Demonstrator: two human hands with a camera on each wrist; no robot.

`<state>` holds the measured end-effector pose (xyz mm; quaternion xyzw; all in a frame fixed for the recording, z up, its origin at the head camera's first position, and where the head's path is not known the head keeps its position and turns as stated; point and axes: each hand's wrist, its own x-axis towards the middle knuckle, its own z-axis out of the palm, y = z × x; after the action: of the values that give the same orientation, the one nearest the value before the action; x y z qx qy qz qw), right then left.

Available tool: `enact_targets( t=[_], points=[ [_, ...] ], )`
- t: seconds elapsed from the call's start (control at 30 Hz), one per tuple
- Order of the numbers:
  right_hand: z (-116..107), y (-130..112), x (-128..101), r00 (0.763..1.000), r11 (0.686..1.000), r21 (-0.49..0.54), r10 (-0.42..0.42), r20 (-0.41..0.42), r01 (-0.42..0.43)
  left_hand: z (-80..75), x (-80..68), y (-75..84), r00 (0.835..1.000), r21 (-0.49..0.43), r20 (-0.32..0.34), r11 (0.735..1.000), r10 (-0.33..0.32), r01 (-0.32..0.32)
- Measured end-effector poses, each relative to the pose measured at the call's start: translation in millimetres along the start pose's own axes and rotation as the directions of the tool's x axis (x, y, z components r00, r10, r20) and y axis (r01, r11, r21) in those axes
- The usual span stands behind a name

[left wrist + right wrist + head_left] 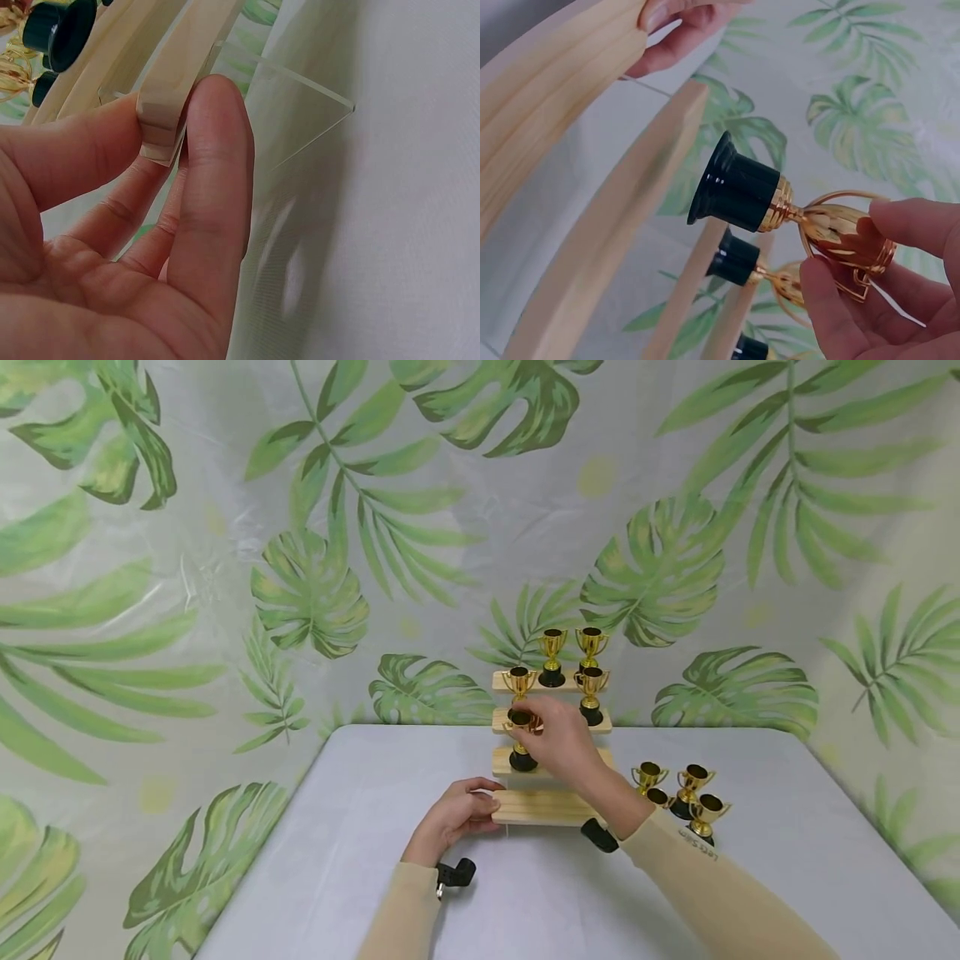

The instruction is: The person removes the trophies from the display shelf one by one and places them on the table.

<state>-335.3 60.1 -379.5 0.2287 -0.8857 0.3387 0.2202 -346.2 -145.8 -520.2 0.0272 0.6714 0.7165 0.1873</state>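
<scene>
A small gold trophy cup (840,232) with a black base is held by its bowl and handles in my right hand (562,739). In the head view its base (522,761) overlaps the left end of the third wooden shelf down. My left hand (453,817) pinches the left end of the lowest wooden shelf (540,807), thumb on one face and fingers on the other, as the left wrist view shows. Behind the held cup, gold cups stand on the second shelf, one at the left (518,680) and one at the right (591,697).
Two more cups (552,652) stand on the top shelf. Several gold cups (692,787) are grouped on the white table (300,877), right of the stepped rack. Clear side supports (300,79) carry the shelves. A leaf-patterned cloth (420,577) hangs behind.
</scene>
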Motion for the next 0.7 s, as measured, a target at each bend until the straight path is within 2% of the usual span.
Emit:
enact_targets(
  t=[0.47, 0.7],
  points=[
    [-22.7, -12.8, -13.6, 0.999, 0.999, 0.007, -0.037, -0.011, 0.037, -4.1, -6.7, -5.3, 1.0, 0.007, -0.003, 1.0, 0.016, -0.016],
    [-42.4, -10.8, -19.4, 0.999, 0.999, 0.023, -0.047, -0.023, 0.048, 0.6, -2.9, -2.7, 0.999, -0.002, 0.02, 0.999, 0.035, -0.035]
  ],
)
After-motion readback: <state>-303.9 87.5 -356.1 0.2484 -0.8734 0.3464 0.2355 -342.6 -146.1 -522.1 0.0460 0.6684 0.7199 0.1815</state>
